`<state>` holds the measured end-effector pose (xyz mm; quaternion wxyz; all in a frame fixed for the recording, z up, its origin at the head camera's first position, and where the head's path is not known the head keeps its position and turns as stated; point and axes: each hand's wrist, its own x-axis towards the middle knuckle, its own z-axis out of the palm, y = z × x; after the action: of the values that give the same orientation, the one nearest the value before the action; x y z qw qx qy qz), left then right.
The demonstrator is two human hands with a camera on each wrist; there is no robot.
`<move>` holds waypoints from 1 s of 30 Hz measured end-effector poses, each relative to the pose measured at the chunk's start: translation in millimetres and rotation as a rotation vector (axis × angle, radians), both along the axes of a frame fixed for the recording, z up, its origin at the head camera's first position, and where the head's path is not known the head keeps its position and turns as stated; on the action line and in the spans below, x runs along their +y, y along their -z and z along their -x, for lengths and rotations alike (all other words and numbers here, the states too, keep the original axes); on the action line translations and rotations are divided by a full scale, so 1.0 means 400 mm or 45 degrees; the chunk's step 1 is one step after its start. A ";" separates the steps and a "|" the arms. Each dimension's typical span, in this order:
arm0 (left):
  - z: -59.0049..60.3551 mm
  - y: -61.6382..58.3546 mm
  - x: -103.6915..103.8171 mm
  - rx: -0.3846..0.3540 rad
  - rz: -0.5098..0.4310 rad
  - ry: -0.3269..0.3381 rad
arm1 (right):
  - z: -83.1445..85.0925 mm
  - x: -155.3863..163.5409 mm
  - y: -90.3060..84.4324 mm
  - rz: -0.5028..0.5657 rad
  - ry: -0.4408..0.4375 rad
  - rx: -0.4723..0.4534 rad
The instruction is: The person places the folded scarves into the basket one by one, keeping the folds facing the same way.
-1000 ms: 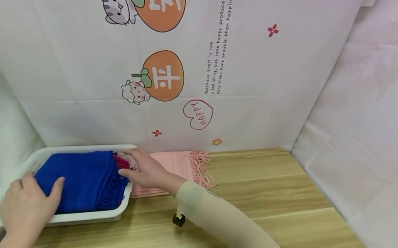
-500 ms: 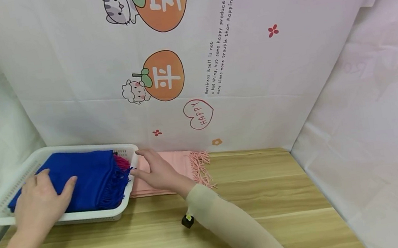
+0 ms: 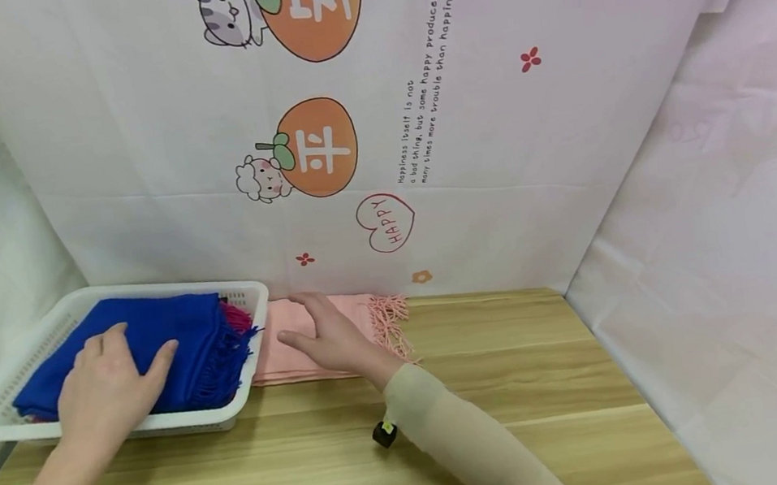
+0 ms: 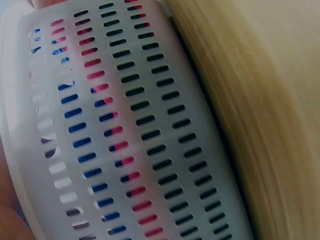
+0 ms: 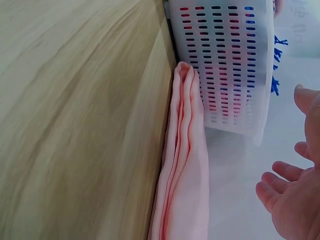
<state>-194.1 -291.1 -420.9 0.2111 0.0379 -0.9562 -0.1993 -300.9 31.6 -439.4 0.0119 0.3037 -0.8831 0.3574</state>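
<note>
A folded blue scarf (image 3: 156,322) with a fringed end lies on top in the white plastic basket (image 3: 7,424), with magenta fringe (image 3: 236,316) showing beneath it. Over the scarf's near side is my left hand (image 3: 102,391), fingers relaxed; whether it touches the cloth I cannot tell. To the right of the basket, a folded pink scarf (image 3: 288,354) lies on the table, its fringe at the right end. My right hand (image 3: 334,336) hovers above that pink scarf, apart from it in the right wrist view, with thumb and fingers spread and holding nothing.
The basket's slotted wall (image 4: 130,125) shows blue and pink cloth inside. Beneath everything is a wood-grain table (image 3: 300,467). A white printed cloth backdrop (image 3: 491,237) stands behind the table, and another white sheet (image 3: 753,268) hangs at the right.
My left hand has slid right across the blue scarf from its left end. My right hand has drawn away from the basket's right end and moved right, over the pink scarf.
</note>
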 end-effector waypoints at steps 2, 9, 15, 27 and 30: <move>0.001 -0.003 0.009 0.003 0.000 0.008 | 0.001 0.012 0.004 -0.001 0.012 0.007; 0.005 -0.009 0.045 0.013 0.009 0.034 | 0.004 0.059 0.015 0.007 0.056 0.011; 0.011 -0.009 0.074 0.018 0.011 0.061 | 0.012 0.099 0.024 0.032 0.068 0.024; 0.021 -0.020 0.131 0.020 -0.008 0.104 | 0.013 0.164 0.024 0.031 0.136 0.036; 0.027 -0.022 0.148 0.032 -0.011 0.115 | 0.009 0.179 0.019 0.038 0.143 0.025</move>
<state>-204.8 -232.1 -412.2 0.2137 -0.0071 -0.9533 -0.2134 -304.6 103.1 -447.2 0.0450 0.2570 -0.8931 0.3665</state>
